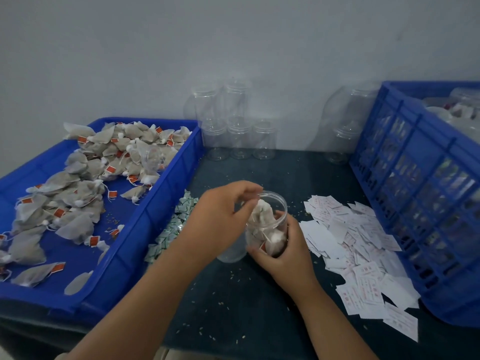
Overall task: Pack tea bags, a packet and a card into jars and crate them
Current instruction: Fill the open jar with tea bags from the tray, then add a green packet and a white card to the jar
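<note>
The jar (268, 203) I am watching sits at the centre of the frame, tilted with its open mouth toward the top of the frame, and it already holds several tea bags. My right hand (285, 253) grasps it from the lower right, fingers wrapped around the lower body and thumb across the near side, with the forearm running down to the bottom edge. My left hand (223, 216) comes in from the lower left with the wrist bent. Its fingers curl down over the rim and pinch the top of a tea bag (262, 213) that stands half inside the mouth. Just left of the jar, partly under that hand, is another clear container (231, 252); I cannot tell if it is a jar or a lid. A strip of small green packets (174, 229) lies left of it on the dark tabletop (246, 307), against the wall of a blue tray (145, 216). The tray fills the left of the frame and carries loose tea bags (78, 193) with red tags. A heap of white cards (358, 245) lies right of the jar. Beyond them stands a blue crate (415, 178) with filled jars (462, 105) inside. Empty jars (239, 131) are stacked against the wall at upper centre.
</note>
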